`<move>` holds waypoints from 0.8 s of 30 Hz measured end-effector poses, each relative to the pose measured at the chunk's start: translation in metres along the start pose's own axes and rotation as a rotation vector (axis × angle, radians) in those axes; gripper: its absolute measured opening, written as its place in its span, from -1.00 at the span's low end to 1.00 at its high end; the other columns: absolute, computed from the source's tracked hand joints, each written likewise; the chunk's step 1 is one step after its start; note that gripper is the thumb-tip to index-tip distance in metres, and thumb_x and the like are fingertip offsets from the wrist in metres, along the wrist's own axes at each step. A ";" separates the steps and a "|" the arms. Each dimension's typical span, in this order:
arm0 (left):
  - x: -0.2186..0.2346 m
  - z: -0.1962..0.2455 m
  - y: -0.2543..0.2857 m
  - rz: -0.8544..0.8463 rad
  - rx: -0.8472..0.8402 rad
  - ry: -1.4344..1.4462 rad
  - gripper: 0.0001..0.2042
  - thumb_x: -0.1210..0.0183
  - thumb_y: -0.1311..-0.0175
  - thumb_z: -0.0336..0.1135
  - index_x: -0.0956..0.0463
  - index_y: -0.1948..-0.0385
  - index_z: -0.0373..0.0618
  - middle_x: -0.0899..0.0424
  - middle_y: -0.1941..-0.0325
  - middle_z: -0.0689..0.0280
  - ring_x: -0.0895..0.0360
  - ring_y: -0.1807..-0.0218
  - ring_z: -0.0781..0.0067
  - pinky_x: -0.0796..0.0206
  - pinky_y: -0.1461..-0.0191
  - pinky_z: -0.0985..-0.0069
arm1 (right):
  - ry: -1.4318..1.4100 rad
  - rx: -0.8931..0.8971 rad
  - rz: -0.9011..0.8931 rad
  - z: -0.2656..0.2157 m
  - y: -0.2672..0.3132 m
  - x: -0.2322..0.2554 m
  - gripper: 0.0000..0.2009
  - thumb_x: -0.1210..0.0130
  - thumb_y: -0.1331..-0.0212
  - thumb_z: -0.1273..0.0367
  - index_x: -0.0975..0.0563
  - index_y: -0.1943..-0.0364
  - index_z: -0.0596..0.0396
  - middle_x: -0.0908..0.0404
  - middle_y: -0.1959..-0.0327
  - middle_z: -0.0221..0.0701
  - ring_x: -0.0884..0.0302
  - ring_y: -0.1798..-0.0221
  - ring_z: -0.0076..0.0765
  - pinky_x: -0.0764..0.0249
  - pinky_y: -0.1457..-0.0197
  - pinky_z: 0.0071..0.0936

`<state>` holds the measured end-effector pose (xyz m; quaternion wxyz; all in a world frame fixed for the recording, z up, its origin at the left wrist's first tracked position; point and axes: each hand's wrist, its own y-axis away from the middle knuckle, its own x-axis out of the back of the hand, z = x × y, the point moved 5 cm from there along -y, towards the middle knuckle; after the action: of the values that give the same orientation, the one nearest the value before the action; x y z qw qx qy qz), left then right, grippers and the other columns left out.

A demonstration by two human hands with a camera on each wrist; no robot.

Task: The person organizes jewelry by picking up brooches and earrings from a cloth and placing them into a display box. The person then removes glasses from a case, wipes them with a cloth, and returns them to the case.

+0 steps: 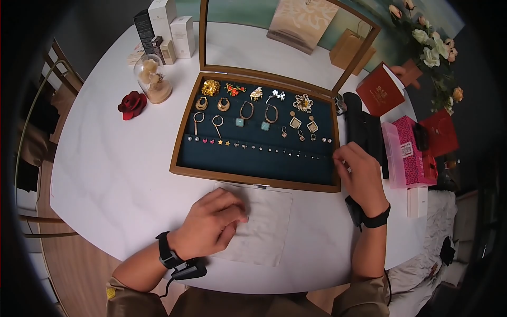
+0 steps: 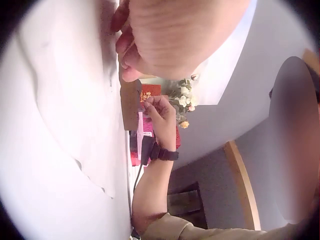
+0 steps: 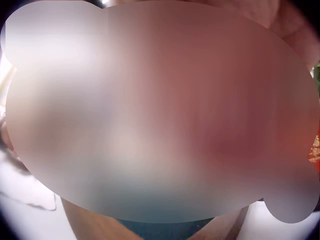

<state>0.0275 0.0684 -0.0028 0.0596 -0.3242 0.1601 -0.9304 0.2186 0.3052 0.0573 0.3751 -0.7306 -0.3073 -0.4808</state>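
Observation:
My left hand (image 1: 211,219) is over the left part of a pale cloth (image 1: 266,224), fingers curled and thumb against the forefinger. A tiny dark, stud-like piece (image 1: 246,220) shows at its fingertips. At the right rim of an open wooden jewelry box (image 1: 253,182), my right hand (image 1: 362,171) has its fingers bent, with the fingertips over the rim; I cannot tell whether they pinch anything. Inside, dark teal padding holds brooches (image 1: 210,87), hoop earrings (image 1: 246,110), drop earrings (image 1: 312,124) and a row of small studs (image 1: 228,143). The right wrist view is mostly blurred.
The glass lid (image 1: 285,74) stands raised at the back. A red flower (image 1: 132,105), a glass dome (image 1: 153,82) and white boxes (image 1: 182,37) are at the left. To the right are a dark case (image 1: 364,127), a red card (image 1: 381,90) and a pink box (image 1: 409,150).

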 end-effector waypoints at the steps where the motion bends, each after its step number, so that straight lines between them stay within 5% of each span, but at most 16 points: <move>1: -0.001 0.002 -0.002 -0.001 0.008 -0.044 -0.81 -0.25 -0.08 -0.59 -0.62 0.27 -0.12 -0.60 0.18 0.24 -0.54 0.10 0.13 -0.47 0.02 0.27 | 0.005 -0.001 -0.006 0.000 0.000 -0.002 -0.91 -0.19 -0.21 0.52 -0.55 0.26 0.07 -0.55 0.28 -0.28 -0.62 0.21 0.01 -0.53 0.19 -0.16; 17: -0.005 0.004 0.000 -0.049 0.014 -0.159 -0.89 -0.34 -0.20 -0.45 -0.64 0.26 -0.13 -0.60 0.13 0.26 -0.53 0.03 0.17 -0.46 -0.10 0.29 | 0.057 0.045 0.000 -0.002 -0.002 -0.016 -0.93 -0.19 -0.20 0.53 -0.55 0.28 0.07 -0.54 0.31 -0.28 -0.61 0.21 -0.01 -0.52 0.20 -0.14; 24: -0.006 0.003 0.000 -0.028 0.012 -0.151 -0.83 -0.38 -0.08 -0.49 -0.65 0.28 -0.12 -0.61 0.10 0.27 -0.55 0.03 0.13 -0.47 -0.06 0.27 | 0.069 0.042 -0.002 -0.004 -0.002 -0.023 -0.92 -0.22 -0.19 0.52 -0.56 0.29 0.06 -0.54 0.32 -0.31 -0.62 0.19 -0.06 -0.53 0.19 -0.16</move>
<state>0.0338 0.0692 -0.0042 0.0605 -0.3952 0.1449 -0.9051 0.2072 0.3014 0.0373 0.4004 -0.7051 -0.3048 -0.4995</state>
